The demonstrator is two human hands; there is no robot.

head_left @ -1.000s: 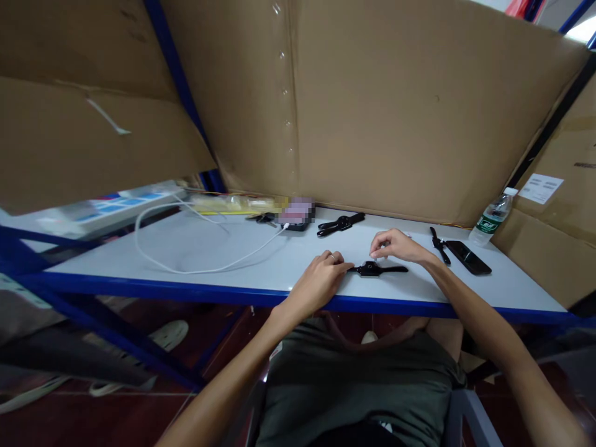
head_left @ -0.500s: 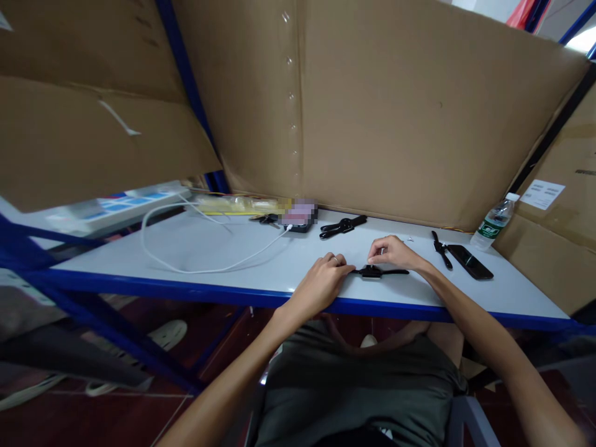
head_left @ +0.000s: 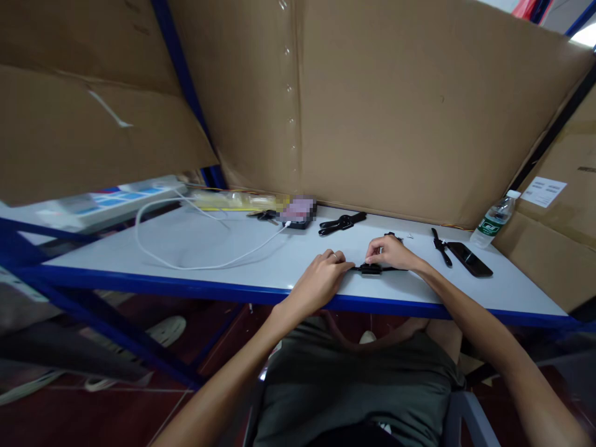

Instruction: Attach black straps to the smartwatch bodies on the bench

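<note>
A black smartwatch [head_left: 371, 269] lies flat on the white shelf top [head_left: 214, 248] near its blue front edge. My left hand [head_left: 321, 280], a ring on one finger, has its fingers curled and pinches the watch's left strap end. My right hand [head_left: 390, 251] hovers over the watch body, fingertips pinched down onto its top. The right strap stretches out under my right wrist.
A second black watch [head_left: 342, 223] lies farther back, beside a blurred device [head_left: 298, 212] with a white cable [head_left: 186, 264]. To the right are a strap piece [head_left: 440, 246], a dark phone [head_left: 469, 259] and a water bottle [head_left: 494, 218]. Cardboard sheets [head_left: 395, 105] wall the back.
My right hand has come down and closer to the watch body, its fingertips now on it. The left hand has kept its hold on the strap end.
</note>
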